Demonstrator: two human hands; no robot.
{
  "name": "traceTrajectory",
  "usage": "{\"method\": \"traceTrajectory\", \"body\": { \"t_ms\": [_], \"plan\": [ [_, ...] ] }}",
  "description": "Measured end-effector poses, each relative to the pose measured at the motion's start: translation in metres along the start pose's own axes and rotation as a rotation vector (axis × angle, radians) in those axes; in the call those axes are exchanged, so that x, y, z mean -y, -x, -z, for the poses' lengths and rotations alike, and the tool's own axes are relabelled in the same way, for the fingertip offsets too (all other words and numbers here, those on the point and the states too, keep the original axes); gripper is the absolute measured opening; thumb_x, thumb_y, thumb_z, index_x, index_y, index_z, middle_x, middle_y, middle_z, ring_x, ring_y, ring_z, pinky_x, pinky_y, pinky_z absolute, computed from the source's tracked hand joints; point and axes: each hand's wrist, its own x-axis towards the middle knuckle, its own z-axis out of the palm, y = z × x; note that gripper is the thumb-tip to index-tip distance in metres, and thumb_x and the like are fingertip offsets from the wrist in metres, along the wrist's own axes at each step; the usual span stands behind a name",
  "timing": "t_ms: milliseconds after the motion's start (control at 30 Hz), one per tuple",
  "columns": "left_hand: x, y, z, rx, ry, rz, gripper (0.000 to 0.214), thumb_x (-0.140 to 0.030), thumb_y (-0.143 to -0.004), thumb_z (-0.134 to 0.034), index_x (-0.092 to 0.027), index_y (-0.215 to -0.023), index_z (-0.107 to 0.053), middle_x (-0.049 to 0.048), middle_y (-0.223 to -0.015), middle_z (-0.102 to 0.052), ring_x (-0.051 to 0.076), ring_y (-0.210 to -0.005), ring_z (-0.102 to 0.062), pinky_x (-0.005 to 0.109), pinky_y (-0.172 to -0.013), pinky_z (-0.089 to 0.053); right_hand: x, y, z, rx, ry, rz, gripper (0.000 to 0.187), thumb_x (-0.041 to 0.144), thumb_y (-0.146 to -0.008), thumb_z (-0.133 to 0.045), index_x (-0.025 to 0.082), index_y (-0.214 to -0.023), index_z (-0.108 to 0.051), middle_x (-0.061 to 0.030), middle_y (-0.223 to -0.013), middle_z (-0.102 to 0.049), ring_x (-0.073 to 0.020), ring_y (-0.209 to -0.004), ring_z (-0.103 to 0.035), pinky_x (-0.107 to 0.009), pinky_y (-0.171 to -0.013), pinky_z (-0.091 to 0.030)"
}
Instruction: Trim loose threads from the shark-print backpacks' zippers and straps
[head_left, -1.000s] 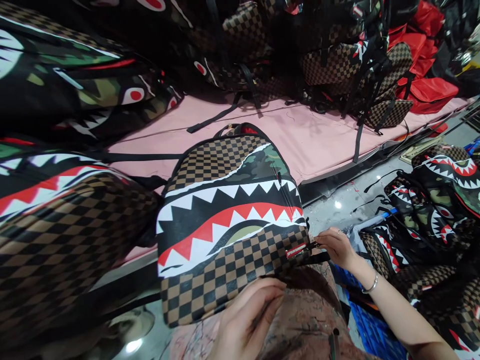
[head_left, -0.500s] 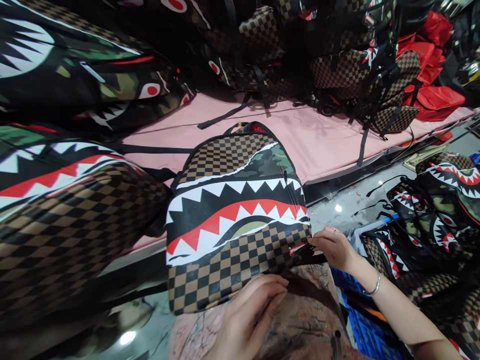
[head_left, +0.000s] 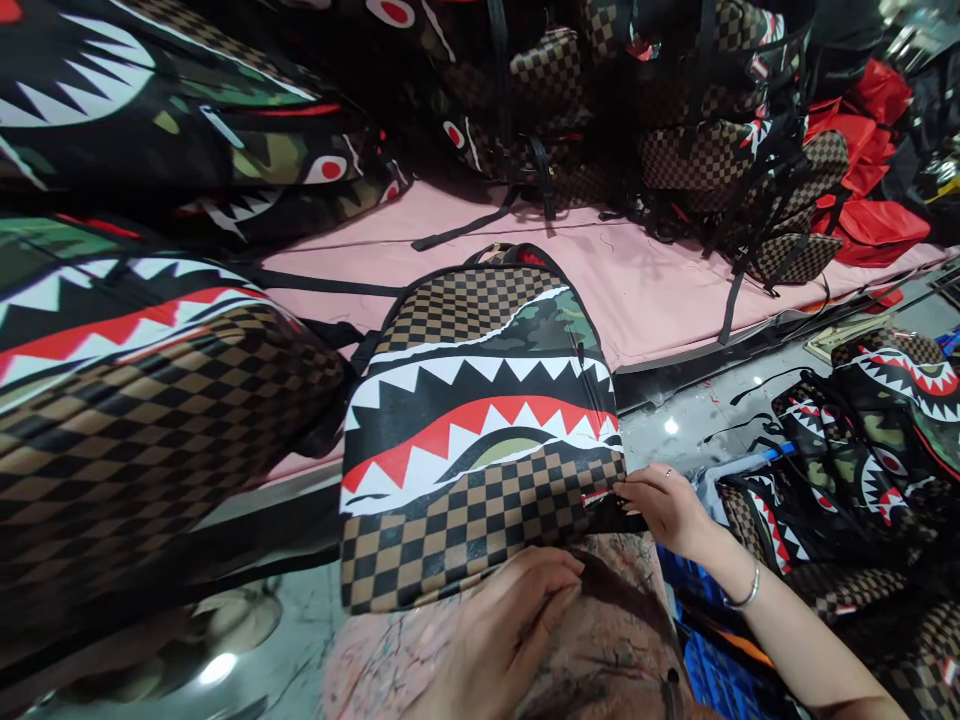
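Note:
A backpack [head_left: 480, 430] with a brown-and-black check, a camouflage patch and a printed shark mouth stands in front of me, its front panel toward me. My left hand [head_left: 517, 615] is closed at the bottom edge of the backpack, fingers together; its fingertips are partly hidden. On the right side, my right hand [head_left: 664, 505] pinches the lower corner near a small red label [head_left: 596, 497]. The backpack's top handle [head_left: 491, 252] rises at the back, and its rear is hidden.
A pink-covered table [head_left: 652, 290] runs across behind the backpack. More shark-print bags pile up at the back, and a large checked backpack [head_left: 150, 400] sits close on the left. Red bags [head_left: 874, 230] lie at the far right. Several bags rest by a blue crate [head_left: 720, 650] at lower right.
The view has shifted slightly, so the table and bags at the back appear a little lower and further right. Both hands keep the same hold on the backpack.

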Motion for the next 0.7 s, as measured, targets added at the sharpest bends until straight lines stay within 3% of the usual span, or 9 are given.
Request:
{"method": "traceTrajectory", "body": {
  "t_ms": [200, 700],
  "plan": [
    [0.002, 0.000, -0.003, -0.042, 0.043, 0.001, 0.014, -0.020, -0.083, -0.047, -0.020, -0.082, -0.060, 0.0031, -0.086, -0.066, 0.013, -0.081, -0.063, 0.020, -0.073, -0.052, -0.004, 0.006, -0.001, 0.004, 0.015, 0.016, 0.030, 0.012, -0.088, -0.036, 0.018, -0.110, -0.056, -0.0089, -0.091, -0.061, -0.0186, -0.079, -0.055, -0.033, -0.068, -0.047],
    [-0.003, 0.004, -0.006, -0.019, 0.135, 0.017, 0.016, -0.019, -0.084, -0.045, -0.019, -0.083, -0.061, 0.0036, -0.085, -0.065, 0.012, -0.080, -0.062, 0.021, -0.074, -0.050, -0.004, 0.012, 0.007, 0.047, 0.013, -0.016, 0.022, 0.018, -0.088, -0.043, 0.020, -0.107, -0.054, -0.0085, -0.091, -0.061, -0.0201, -0.086, -0.057, -0.036, -0.074, -0.049]
  ]
}}
